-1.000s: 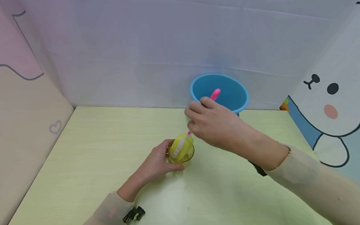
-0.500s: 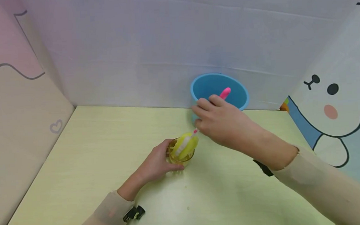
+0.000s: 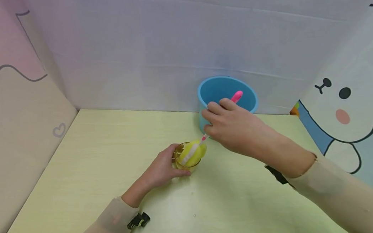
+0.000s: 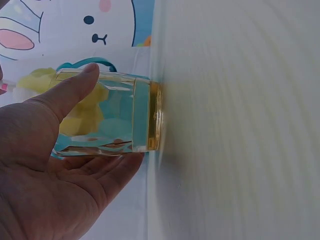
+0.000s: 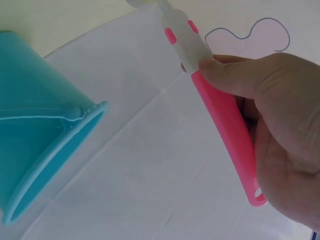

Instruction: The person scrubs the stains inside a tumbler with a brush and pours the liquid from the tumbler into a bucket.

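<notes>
My left hand [image 3: 164,169] grips an amber-tinted glass cup [image 4: 120,112] from its left side, thumb on one wall and fingers round the other. The cup stands upright on the table. In my right hand [image 3: 230,126] is a cup brush with a pink and white handle [image 5: 227,130]; the thumb presses near where white meets pink. Its yellow and white sponge head [image 3: 192,154] sits tilted inside the cup, with the upper part above the rim. Through the glass in the left wrist view, the yellow sponge [image 4: 85,115] fills the cup's upper half.
A blue bucket [image 3: 205,119] stands at the back of the table against the wall, just behind my right hand. Its handle [image 5: 40,110] hangs against its side. Small drops [image 3: 194,215] dot the pale table [image 3: 111,142]. Printed cloth walls enclose the left, back and right.
My right hand has shifted to the right, tilting the brush handle further that way. The sponge head has leaned toward the cup's right rim. My left hand and the cup stay in place.
</notes>
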The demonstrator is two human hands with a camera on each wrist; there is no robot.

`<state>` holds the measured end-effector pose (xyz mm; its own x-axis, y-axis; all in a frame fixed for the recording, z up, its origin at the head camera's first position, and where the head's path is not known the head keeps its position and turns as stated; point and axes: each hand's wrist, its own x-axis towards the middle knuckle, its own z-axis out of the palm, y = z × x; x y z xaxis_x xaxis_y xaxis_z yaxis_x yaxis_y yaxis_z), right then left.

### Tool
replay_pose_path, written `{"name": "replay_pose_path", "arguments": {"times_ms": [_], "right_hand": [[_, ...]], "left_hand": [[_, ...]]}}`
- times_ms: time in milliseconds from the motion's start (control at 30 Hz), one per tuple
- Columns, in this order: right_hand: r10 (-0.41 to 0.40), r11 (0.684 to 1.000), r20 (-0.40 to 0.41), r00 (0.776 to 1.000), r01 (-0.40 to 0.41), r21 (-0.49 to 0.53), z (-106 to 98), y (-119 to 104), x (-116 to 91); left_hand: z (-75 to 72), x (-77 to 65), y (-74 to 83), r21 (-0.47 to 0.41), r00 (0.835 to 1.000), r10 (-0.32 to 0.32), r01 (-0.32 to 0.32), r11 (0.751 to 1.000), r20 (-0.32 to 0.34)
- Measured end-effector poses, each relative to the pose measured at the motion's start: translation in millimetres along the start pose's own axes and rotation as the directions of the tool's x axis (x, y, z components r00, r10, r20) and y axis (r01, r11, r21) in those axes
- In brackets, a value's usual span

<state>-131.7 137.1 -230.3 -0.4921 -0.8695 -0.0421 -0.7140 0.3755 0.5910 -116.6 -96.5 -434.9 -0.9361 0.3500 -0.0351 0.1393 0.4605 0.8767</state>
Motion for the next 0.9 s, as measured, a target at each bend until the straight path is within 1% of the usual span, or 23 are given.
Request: {"name": "replay_pose_path", "arguments": {"times_ms": [100,200,533,800,900], "right_hand": [[-0.008,1.0,0.016,1.0,0.008,0.009,-1.3,-0.2,0.3],[-0.012,1.0,0.015,1.0,0.011,0.016,-2.1,-0.4,0.7],[-0.019,1.0,-0.026,0.999,0.019,0.004,0.1,-0.5,4.4],[0.0,1.0,-0.075,0.997,-0.001,-0.012,6.8,1.0,7.2],[0.014,1.0,-0.078,0.997,-0.016,-0.018,8.8,1.9,7.9]], "left_hand": [[0.2,0.5,-0.8,-0.001,1.0,0.0,0.0,1.0,0.0],[0.4,0.8,-1.8,0.001,1.0,0.001,-0.001,1.0,-0.003],[-0.1,1.9,-2.2,-0.032,0.999,0.036,-0.036,0.999,0.0],[-0.3,0.4,-0.7,-0.042,1.0,0.028,-0.028,0.999,0.009],[-0.2,0.0,-0.2,-0.042,1.0,0.019,-0.018,0.999,0.01]]}}
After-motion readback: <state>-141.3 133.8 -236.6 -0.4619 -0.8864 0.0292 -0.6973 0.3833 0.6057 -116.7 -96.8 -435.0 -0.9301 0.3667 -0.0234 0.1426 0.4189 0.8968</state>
